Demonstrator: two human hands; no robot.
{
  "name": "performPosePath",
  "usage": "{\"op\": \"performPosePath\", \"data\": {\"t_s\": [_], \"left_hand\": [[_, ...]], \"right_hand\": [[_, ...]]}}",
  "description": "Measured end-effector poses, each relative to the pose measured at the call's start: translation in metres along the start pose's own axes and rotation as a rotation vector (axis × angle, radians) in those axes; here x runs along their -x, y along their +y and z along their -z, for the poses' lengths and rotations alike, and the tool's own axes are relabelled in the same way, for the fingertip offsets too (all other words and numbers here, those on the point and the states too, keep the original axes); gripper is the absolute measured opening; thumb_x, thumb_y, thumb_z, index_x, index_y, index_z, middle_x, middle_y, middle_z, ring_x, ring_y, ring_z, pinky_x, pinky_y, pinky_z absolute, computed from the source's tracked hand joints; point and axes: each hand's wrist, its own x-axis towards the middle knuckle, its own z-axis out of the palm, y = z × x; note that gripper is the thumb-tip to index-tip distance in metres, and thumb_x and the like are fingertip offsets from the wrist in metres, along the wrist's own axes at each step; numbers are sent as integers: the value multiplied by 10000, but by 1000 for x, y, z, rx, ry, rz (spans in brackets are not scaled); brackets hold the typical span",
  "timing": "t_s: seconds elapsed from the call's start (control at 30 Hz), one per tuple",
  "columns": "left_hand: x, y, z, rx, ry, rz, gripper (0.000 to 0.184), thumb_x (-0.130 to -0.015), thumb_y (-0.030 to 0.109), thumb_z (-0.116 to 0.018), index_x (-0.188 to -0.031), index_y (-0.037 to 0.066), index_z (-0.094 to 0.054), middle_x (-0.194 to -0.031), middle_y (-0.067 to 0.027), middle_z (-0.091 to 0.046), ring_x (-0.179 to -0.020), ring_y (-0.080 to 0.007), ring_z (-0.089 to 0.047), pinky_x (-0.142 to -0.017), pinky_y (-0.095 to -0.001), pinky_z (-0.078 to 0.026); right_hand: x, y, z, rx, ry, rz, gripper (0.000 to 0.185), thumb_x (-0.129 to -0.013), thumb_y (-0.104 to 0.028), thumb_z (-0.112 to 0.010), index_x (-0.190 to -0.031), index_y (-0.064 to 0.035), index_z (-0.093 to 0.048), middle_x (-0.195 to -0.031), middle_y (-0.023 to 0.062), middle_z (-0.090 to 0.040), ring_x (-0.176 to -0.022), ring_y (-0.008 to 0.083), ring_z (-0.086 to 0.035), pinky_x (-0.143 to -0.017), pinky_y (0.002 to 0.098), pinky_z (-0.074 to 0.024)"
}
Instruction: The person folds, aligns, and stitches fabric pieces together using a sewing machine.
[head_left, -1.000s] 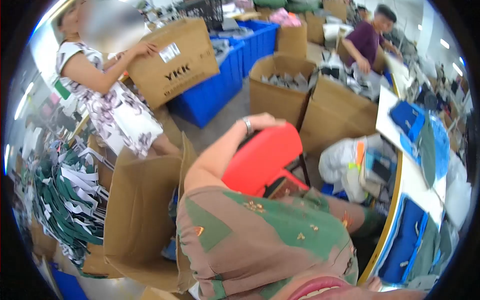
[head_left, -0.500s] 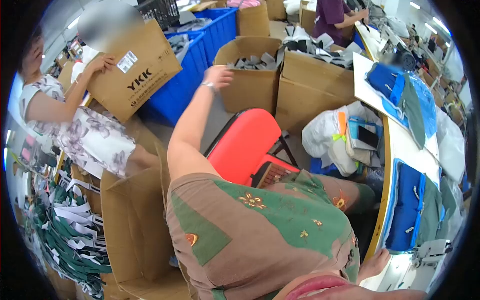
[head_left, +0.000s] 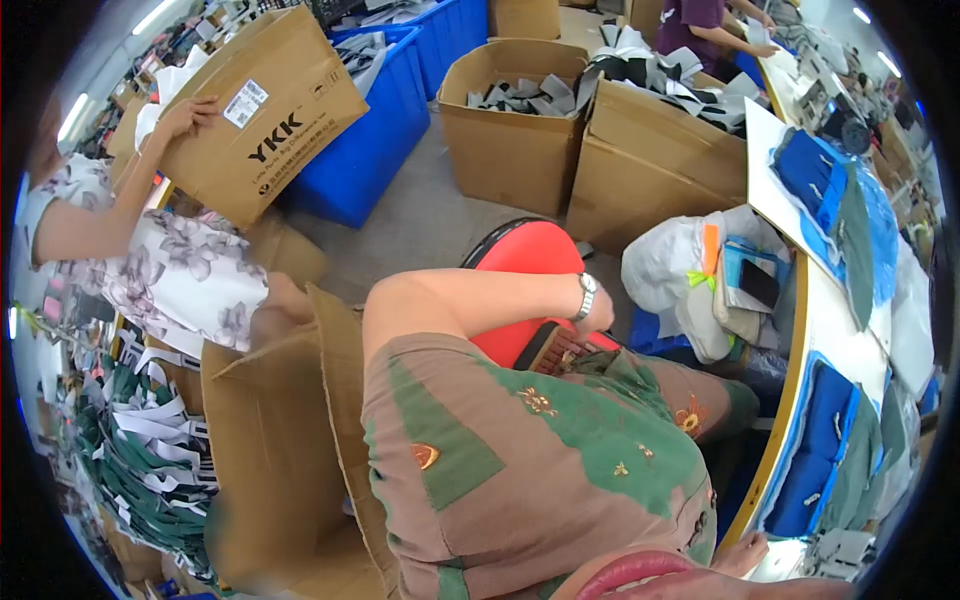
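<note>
My left hand (head_left: 600, 315), with a silver watch (head_left: 587, 296) on the wrist, reaches down over the red chair (head_left: 525, 255). It is beside a brown, ridged, slatted piece (head_left: 548, 347) on the chair; whether it touches this is unclear, and its fingers are mostly hidden. My right hand (head_left: 742, 553) rests at the edge of the white table (head_left: 835, 318), partly cut off by my face and shirt. Close to it on the table lie folded blue fabric pieces (head_left: 812, 480) with a green piece (head_left: 858, 470) alongside.
A co-worker at left holds a YKK carton (head_left: 270, 125). Blue bins (head_left: 375, 150) and cartons of grey scraps (head_left: 515, 150) stand ahead. An opened carton (head_left: 270, 450) is at my left, beside a heap of green and white strips (head_left: 150, 440). A white bag (head_left: 660, 265) sits under the table.
My left hand has swung from the raised, outstretched position near the scrap carton down to the red chair. My view has shifted slightly. The co-worker still holds the carton.
</note>
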Motion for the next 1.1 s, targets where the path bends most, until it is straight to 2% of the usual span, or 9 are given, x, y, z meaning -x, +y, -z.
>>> {"op": "performPosePath", "data": {"t_s": [0.17,0.2,0.23,0.27,0.3,0.4,0.5,0.77,1.1], "left_hand": [[15,-1,-10,231,595,-177,432,-875,293,-562,-1234,55,-527,-1051,-202,-622,-1000,-362,-594,-847,-475,-475],[18,8,-11,306,631,-235,322,-819,256,-607,-1073,58,-605,-876,-174,-638,-836,-337,-635,-741,-453,-504],[-15,-25,-41,373,206,-724,280,-834,246,-597,-1033,52,-631,-892,-159,-633,-830,-310,-636,-731,-438,-504],[19,16,21,350,-14,-580,259,-831,254,-620,-995,62,-678,-895,-123,-661,-852,-281,-650,-749,-411,-511],[30,42,59,557,-91,-417,207,-841,253,-634,-960,105,-717,-939,-94,-691,-874,-254,-666,-783,-383,-520],[-128,143,196,-141,-279,-980,205,-844,253,-633,-964,111,-717,-942,-95,-692,-876,-256,-666,-786,-382,-520],[-186,239,250,-560,-358,-1230,201,-848,253,-630,-971,119,-717,-947,-97,-692,-879,-260,-666,-789,-381,-520],[-274,396,151,-648,-471,-1626,193,-860,252,-624,-989,142,-716,-958,-101,-693,-886,-269,-667,-797,-378,-519],[-345,426,43,-249,-434,-1734,186,-876,251,-617,-1011,170,-715,-973,-107,-694,-895,-282,-667,-808,-375,-519]], "right_hand": [[20,22,-29,150,180,54,90,-881,-83,-591,-941,-31,-632,-835,125,-576,-802,299,-567,-693,399,-466],[38,27,-38,119,-8,-118,78,-881,-74,-558,-906,-45,-627,-836,129,-578,-777,304,-555,-660,401,-455],[37,-8,-21,106,153,42,98,-855,-43,-529,-898,-42,-617,-820,135,-566,-758,309,-544,-638,406,-446],[19,-39,1,-119,47,-131,124,-802,-10,-528,-893,-36,-609,-832,150,-571,-775,320,-552,-640,425,-447],[17,-48,4,-137,99,-89,140,-776,-4,-528,-891,-20,-605,-845,164,-577,-781,330,-560,-656,433,-462],[6,-53,-5,-82,324,-12,76,-766,-91,-562,-833,-59,-580,-802,136,-555,-756,308,-573,-665,402,-491],[-3,-59,-3,69,443,62,96,-775,-148,-538,-779,-79,-471,-812,105,-473,-789,286,-531,-679,382,-461],[-3,-64,-10,46,398,-65,159,-774,-167,-558,-712,-60,-458,-779,117,-481,-763,294,-518,-681,383,-443],[-2,-64,-6,43,393,-77,195,-826,-163,-553,-696,-66,-445,-761,118,-475,-758,302,-514,-657,391,-429]]}}
